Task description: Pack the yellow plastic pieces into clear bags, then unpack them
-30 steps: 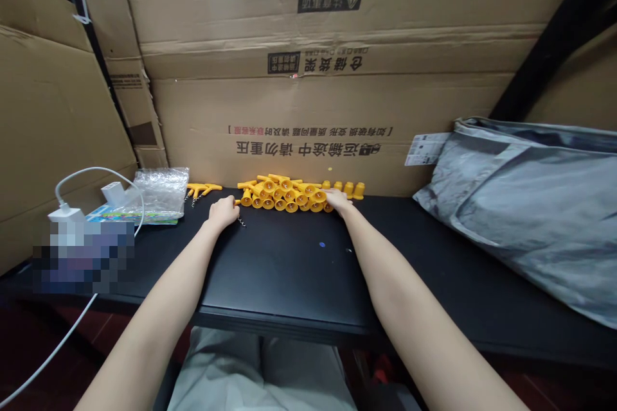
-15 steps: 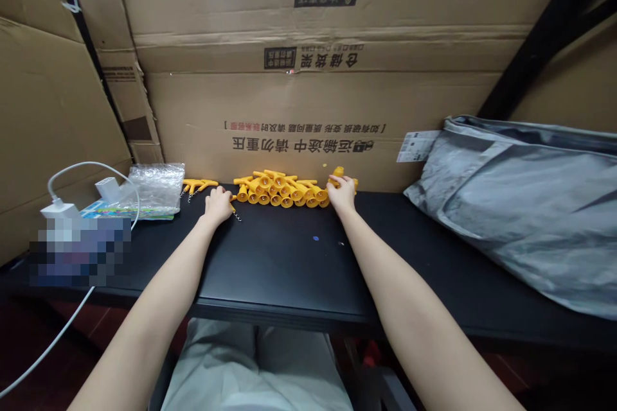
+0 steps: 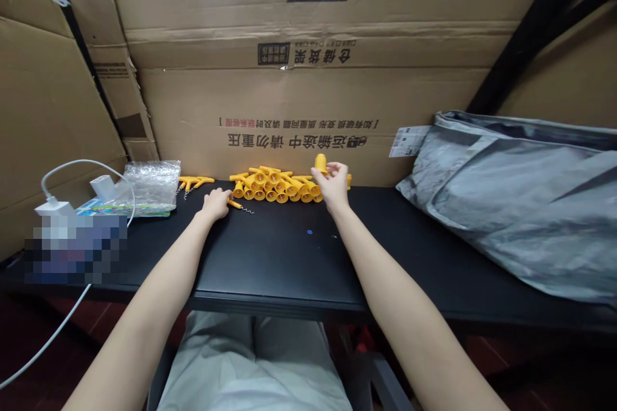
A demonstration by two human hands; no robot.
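Observation:
My left hand (image 3: 216, 204) is closed on a corkscrew (image 3: 235, 204); its yellow handle is partly hidden by the fingers and its metal spiral points right, just over the table. Between the fingertips of my right hand (image 3: 334, 185) is a yellow bell-shaped cap (image 3: 321, 164), raised in front of the cardboard. Low against the cardboard lies a stacked pile of yellow corkscrews with bell caps (image 3: 277, 186), most cap mouths facing me. Left of my left hand, several yellow corkscrew handles with bare spirals (image 3: 193, 181) lie together. A little yellow shows behind my right hand.
A black table (image 3: 284, 257) runs before a printed cardboard sheet (image 3: 308, 90). Bubble wrap (image 3: 152, 186), a white charger with cable (image 3: 55, 209) and a blurred-out item (image 3: 74, 250) lie at left. A grey bag (image 3: 506, 205) fills the right side. A small blue spot (image 3: 310, 232) marks the table.
My right hand has lifted the yellow cap up from the pile's right end and moved left. In my left hand the corkscrew has turned, its spiral now pointing more to the right.

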